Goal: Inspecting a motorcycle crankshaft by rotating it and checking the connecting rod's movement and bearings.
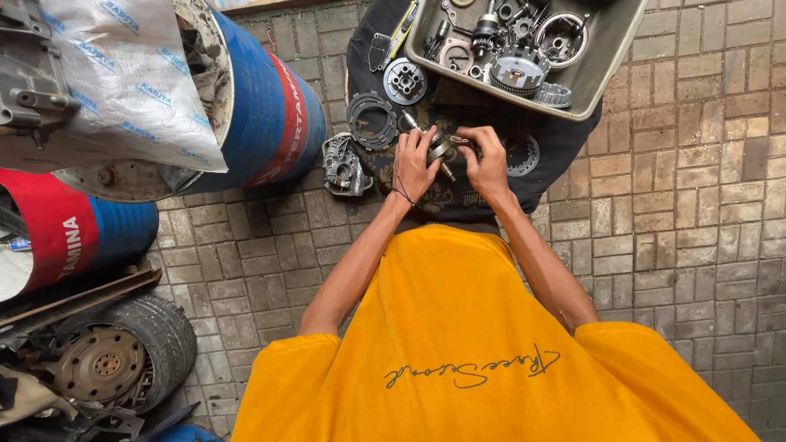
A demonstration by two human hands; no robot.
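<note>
Both my hands meet over a dark cloth [565, 135] spread on the brick floor. My left hand [415, 162] and my right hand [485, 160] together grip a small round metal engine part [443, 147] with a short shaft sticking out below it. A stack of dark ring-shaped clutch plates [371, 120] lies on the cloth left of my left hand. A round silver hub [404, 81] sits behind them. A toothed ring [522, 155] lies just right of my right hand.
A metal tray [603, 59] full of gears and engine parts stands at the far edge of the cloth. A small engine cover [345, 166] lies on the bricks at left. Blue-and-red drums [270, 115] and a car wheel [115, 352] crowd the left side.
</note>
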